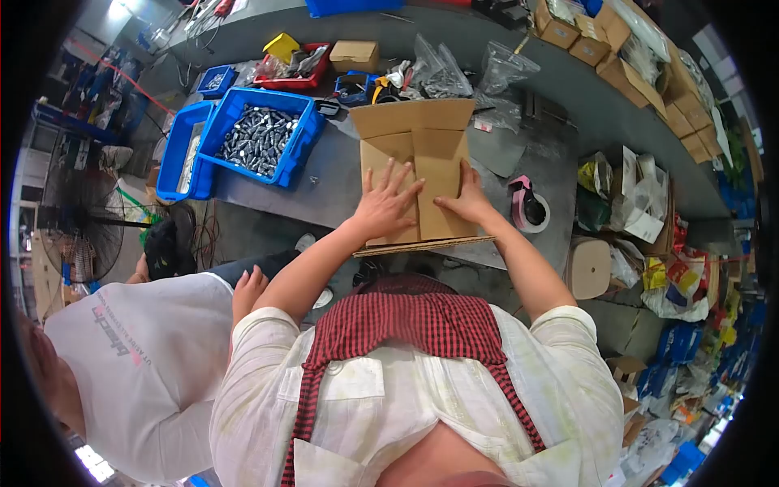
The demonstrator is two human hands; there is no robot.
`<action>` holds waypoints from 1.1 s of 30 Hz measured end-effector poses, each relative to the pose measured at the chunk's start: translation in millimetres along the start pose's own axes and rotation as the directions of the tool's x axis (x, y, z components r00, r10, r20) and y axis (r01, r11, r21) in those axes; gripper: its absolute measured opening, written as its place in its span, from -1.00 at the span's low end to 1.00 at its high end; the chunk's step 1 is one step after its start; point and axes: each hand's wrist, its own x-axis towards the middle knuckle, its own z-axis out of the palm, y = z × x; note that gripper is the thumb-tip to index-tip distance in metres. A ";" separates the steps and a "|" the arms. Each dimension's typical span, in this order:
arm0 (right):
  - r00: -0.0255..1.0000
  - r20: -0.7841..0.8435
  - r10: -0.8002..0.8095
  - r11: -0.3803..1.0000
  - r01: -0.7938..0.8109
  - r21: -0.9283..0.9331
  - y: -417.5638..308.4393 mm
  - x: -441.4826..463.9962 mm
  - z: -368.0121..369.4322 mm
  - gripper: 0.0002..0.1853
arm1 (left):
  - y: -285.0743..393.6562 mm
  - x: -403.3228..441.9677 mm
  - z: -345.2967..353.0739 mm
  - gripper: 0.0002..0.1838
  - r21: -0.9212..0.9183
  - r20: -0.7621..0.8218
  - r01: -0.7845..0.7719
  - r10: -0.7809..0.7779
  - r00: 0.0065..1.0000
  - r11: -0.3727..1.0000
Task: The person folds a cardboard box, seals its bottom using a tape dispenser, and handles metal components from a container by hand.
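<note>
An open cardboard box [438, 150] stands on the grey metal table in front of me, one flap raised at its far side and another sticking out toward me. My left hand [388, 201] lies with spread fingers on the cardboard in the left part of the box. On the right, my right hand [469, 199] rests against the box's inner right side, its thumb apart from the fingers. Neither hand grips anything. To the right of the box is a pink tape dispenser [523, 199] with a tape roll.
A blue bin [302, 154] of metal parts and another blue bin [172, 166] stand at the left. Behind are a red tray [312, 79], plastic bags [442, 73] and a small box [355, 56]. A co-worker [154, 357] sits close on my left.
</note>
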 end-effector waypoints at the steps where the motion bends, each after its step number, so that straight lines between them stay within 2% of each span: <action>1: 1.000 0.016 0.017 0.999 -0.017 0.028 -1.3 -1.4 -3.2 0.26 | -0.1 2.0 -0.4 0.00 -0.008 0.053 -0.094 0.095 0.994 0.996; 2: 1.000 0.020 0.012 1.000 -0.012 0.022 1.4 -1.5 -3.4 0.26 | -0.1 2.4 0.5 -0.01 -0.084 0.097 -0.050 0.058 0.994 0.995; 4: 0.995 -0.045 -0.093 0.988 0.087 -0.127 -1.9 -3.2 -2.2 0.20 | 3.0 -0.4 -1.6 0.00 -0.109 0.073 -0.035 0.043 0.996 0.993; 6: 0.989 -0.037 -0.146 0.981 0.140 -0.136 -16.9 -8.8 -12.0 0.16 | 3.2 -1.5 -1.4 0.01 -0.135 0.052 -0.021 0.028 0.998 0.991; 8: 0.980 -0.029 -0.196 0.971 0.190 -0.145 -26.0 -11.1 -15.3 0.12 | 0.9 1.0 2.1 0.03 -0.205 -0.083 -0.085 0.070 0.994 0.975; 10: 0.931 0.095 -0.351 0.885 0.363 -0.292 -26.2 -6.4 -18.4 0.04 | 2.3 8.5 3.9 0.01 -0.181 -0.084 -0.117 0.103 0.991 0.977; 12: 0.938 0.136 -0.320 0.880 0.348 -0.323 -25.9 -4.1 -19.8 0.03 | 3.7 16.0 6.0 0.00 -0.157 -0.083 -0.152 0.140 0.987 0.976; 17: 0.944 0.242 -0.225 0.858 0.310 -0.411 -36.0 -6.2 -14.7 0.00 | 7.2 21.1 4.0 -0.13 0.094 0.173 -0.048 0.031 0.984 0.994; 19: 0.956 0.247 -0.161 0.869 0.256 -0.424 -47.6 -7.1 -14.5 0.00 | 2.3 22.3 2.8 -0.14 0.088 0.172 -0.017 0.002 0.985 0.996; 21: 0.960 0.215 -0.177 0.880 0.252 -0.402 -48.1 -4.8 -12.6 0.00 | -2.1 22.9 10.3 -0.16 0.080 0.169 0.016 -0.030 0.985 0.997; 23: 0.963 0.186 -0.194 0.890 0.253 -0.380 -55.4 -3.8 -12.9 0.00 | -7.6 22.7 25.7 -0.18 0.062 0.017 0.004 -0.005 1.000 0.998; 25: 0.950 0.212 -0.231 0.808 0.309 -0.502 -75.5 -5.4 -20.7 0.00 | -5.2 20.2 10.8 -0.17 0.056 0.043 0.021 -0.023 0.999 0.998; 26: 0.950 0.210 -0.232 0.808 0.309 -0.502 -83.0 -4.2 -23.3 0.00 | -4.1 20.0 5.6 -0.16 0.046 0.072 0.039 -0.042 0.996 0.998; 28: 0.876 0.353 -0.329 0.676 0.480 -0.559 -91.4 -0.6 -27.3 0.00 | -6.4 22.1 13.2 -0.14 0.079 0.063 0.026 -0.031 0.998 0.997; 30: 0.873 0.400 -0.280 0.700 0.471 -0.537 -87.4 5.2 -27.9 -0.02 | -6.0 23.1 19.7 -0.13 0.109 0.054 0.017 -0.023 0.998 0.994; 32: 0.864 0.445 -0.236 0.724 0.462 -0.512 -83.3 9.7 -20.9 -0.04 | -6.1 23.2 22.8 -0.07 0.060 0.065 0.160 -0.164 0.984 0.985; 33: 0.869 0.448 -0.209 0.740 0.440 -0.508 -81.7 12.4 -15.5 -0.08 | -8.2 22.8 21.0 -0.07 0.062 0.063 0.163 -0.167 0.984 0.985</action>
